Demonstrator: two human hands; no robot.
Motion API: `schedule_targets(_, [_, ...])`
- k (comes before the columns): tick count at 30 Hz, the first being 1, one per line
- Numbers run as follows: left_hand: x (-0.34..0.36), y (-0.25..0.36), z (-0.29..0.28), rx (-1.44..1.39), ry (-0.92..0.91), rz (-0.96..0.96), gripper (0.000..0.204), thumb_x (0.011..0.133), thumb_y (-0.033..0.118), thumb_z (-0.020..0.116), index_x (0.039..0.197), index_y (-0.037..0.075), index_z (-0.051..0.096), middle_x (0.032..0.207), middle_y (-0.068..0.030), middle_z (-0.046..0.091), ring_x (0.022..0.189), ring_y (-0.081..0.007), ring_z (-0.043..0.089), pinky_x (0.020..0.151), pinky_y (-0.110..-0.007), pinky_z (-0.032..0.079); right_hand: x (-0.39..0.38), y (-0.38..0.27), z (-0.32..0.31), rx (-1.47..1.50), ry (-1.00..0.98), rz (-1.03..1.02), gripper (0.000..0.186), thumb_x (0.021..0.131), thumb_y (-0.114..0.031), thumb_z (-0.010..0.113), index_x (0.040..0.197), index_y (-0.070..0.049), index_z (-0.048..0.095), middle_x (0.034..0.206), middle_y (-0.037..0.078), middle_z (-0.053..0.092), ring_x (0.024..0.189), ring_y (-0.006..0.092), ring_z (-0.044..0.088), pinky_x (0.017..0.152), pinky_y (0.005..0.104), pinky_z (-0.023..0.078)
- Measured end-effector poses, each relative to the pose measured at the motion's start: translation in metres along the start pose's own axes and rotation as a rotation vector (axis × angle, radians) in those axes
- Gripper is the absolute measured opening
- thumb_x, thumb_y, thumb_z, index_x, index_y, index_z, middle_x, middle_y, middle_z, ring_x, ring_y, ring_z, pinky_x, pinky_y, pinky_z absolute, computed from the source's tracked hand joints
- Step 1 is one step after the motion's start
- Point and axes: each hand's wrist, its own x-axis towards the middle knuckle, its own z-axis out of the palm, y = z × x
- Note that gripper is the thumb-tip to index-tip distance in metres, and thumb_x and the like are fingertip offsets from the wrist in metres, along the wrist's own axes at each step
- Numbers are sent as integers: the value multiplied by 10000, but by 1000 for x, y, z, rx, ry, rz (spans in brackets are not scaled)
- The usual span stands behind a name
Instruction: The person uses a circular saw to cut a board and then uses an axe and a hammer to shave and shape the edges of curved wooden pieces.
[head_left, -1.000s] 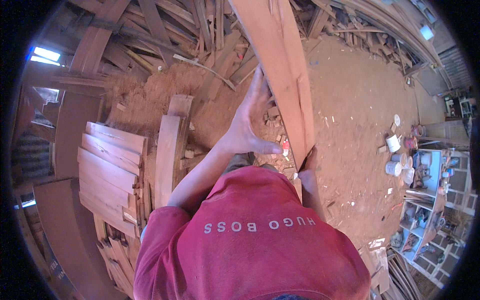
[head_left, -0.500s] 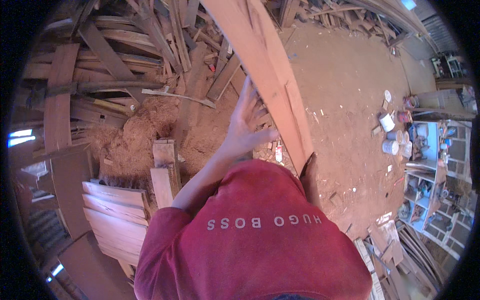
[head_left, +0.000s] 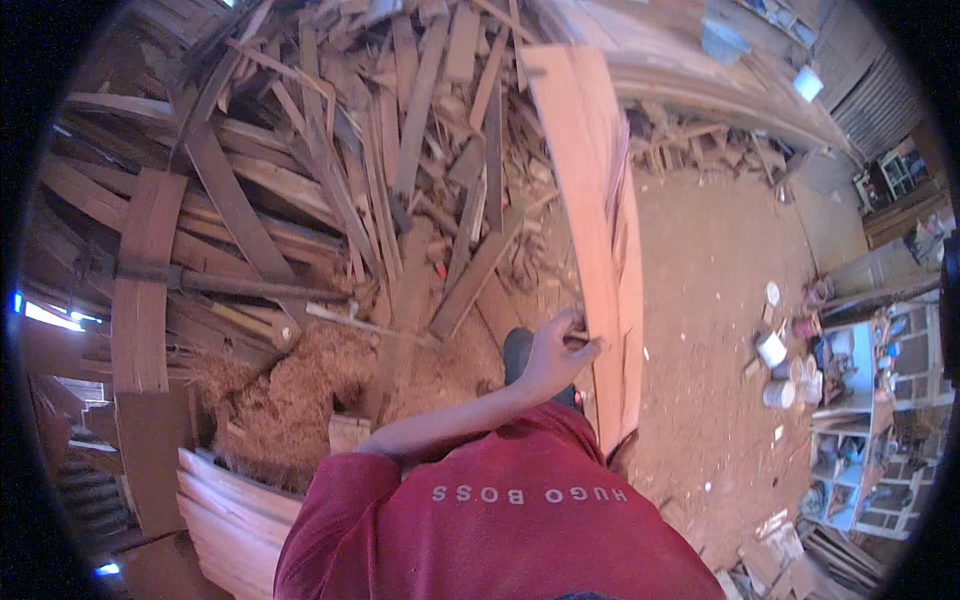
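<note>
A long reddish-brown wooden plank (head_left: 590, 200), split along its right side, stretches away from me, its near end close to my red shirt. My left hand (head_left: 562, 352) is at the plank's left edge, fingers curled and thumb against the wood. At the near end, my right hand (head_left: 624, 454) grips the plank from its right side; the shirt and wood hide most of that hand. Below my left forearm shows part of a dark shoe (head_left: 518, 352).
Scrap boards (head_left: 430, 110) lie heaped ahead and left, beside a mound of wood shavings (head_left: 290, 385). Stacked planks (head_left: 235, 520) stand at my near left. White buckets (head_left: 779, 394) and a cluttered shelf (head_left: 845, 440) are on the right, along the dirt floor (head_left: 710, 270).
The view has shifted, showing more of the plank's far end and the scrap heap. My left hand has gone from spread fingers beside the plank to curled fingers at its edge.
</note>
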Motion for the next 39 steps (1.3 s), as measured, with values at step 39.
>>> schedule_targets(39, [41,-54,-175,-196,1731,-139,648,861,48,704,1431,53,394,1272,-153,553,1049,-201,583,865,-314,496,44,13,651,-1444,-1643,294,426,988,-451,532,1158,-64,578,944,57,644,756,152,621,588,314,537])
